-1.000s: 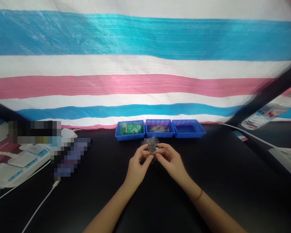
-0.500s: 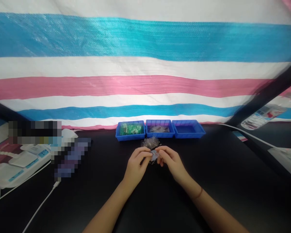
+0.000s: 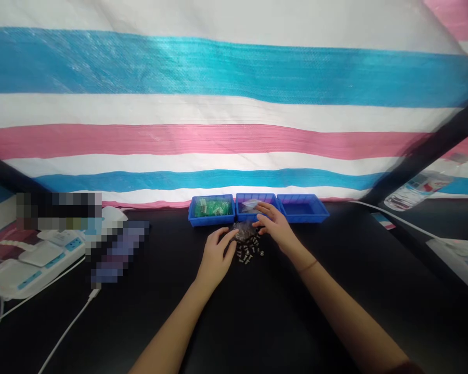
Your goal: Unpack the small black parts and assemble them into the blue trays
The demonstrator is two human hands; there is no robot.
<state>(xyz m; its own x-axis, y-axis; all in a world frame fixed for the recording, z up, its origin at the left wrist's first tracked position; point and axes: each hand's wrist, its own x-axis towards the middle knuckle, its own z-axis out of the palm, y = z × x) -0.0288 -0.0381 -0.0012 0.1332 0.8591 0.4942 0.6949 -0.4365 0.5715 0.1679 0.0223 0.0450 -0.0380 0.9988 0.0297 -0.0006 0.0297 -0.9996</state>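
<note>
Several small metal pieces like screws (image 3: 245, 256) lie loose on the black table, with a clear plastic bag (image 3: 243, 231) heaped just behind them. My left hand (image 3: 213, 257) is at the left of this heap, fingers apart and holding nothing, its fingertips near the bag. Reaching over the front edge of the middle blue bin (image 3: 239, 217), my right hand (image 3: 275, 227) has its fingers spread. A small clear bag (image 3: 250, 205) lies in that bin by those fingertips. Whether they still touch it is hard to see.
The left blue bin (image 3: 191, 221) holds green parts in plastic, and another blue bin (image 3: 304, 209) stands on the right. Power strips (image 3: 58, 254) and cables lie at the left. A white box (image 3: 458, 259) and a water bottle (image 3: 417, 189) are at the right.
My hands have parted from the small clear bag they held between them. The right hand moved forward to the middle bin, and the loose metal pieces have come into view.
</note>
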